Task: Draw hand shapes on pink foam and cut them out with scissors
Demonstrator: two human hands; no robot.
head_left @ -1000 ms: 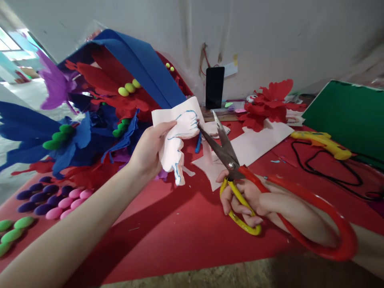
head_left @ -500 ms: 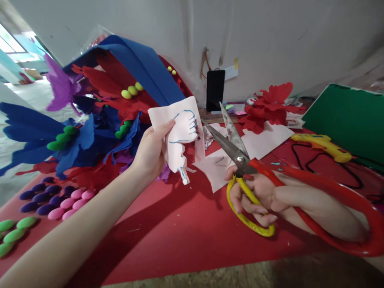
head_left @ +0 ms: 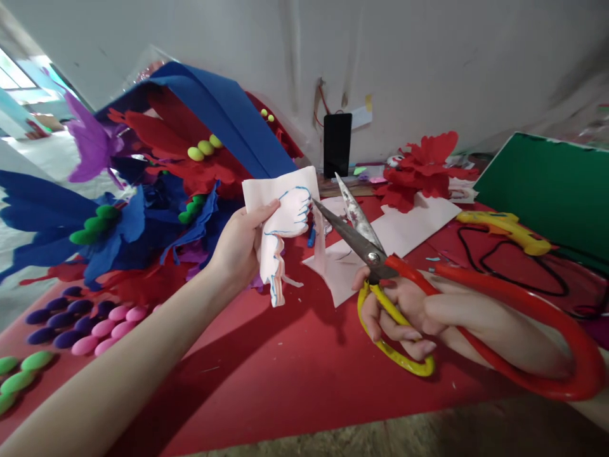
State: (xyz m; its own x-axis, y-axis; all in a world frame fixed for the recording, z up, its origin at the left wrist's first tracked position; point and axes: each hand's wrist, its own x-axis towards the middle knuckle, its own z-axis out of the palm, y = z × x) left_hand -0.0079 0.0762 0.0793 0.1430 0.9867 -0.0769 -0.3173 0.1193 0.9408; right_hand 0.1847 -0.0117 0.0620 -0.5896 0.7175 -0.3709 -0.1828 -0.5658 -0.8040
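My left hand (head_left: 240,244) pinches a folded piece of pale pink paper (head_left: 287,212), thumb on its front. Blue drawn lines on the paper form a scalloped outline, and its lower part is cut along the curves into a narrow layered tail. My right hand (head_left: 402,311) grips large scissors (head_left: 373,257) with one red and one yellow handle loop. Their blades stand apart, and the lower blade's tip reaches the paper's scalloped right edge. A loose strip of paper hangs at that side.
Butterfly shapes in blue (head_left: 109,219), red and purple crowd the left. Purple, pink and green ovals (head_left: 35,360) lie on the red table (head_left: 285,387). Behind are pink sheets (head_left: 409,225), a dark phone (head_left: 337,145) and red shapes (head_left: 423,168). A yellow glue gun (head_left: 504,230) lies at right.
My left hand has tilted the paper and lowered it slightly, so its tail now hangs further down. The scissors have come closer, their lower blade tip now at the paper's edge.
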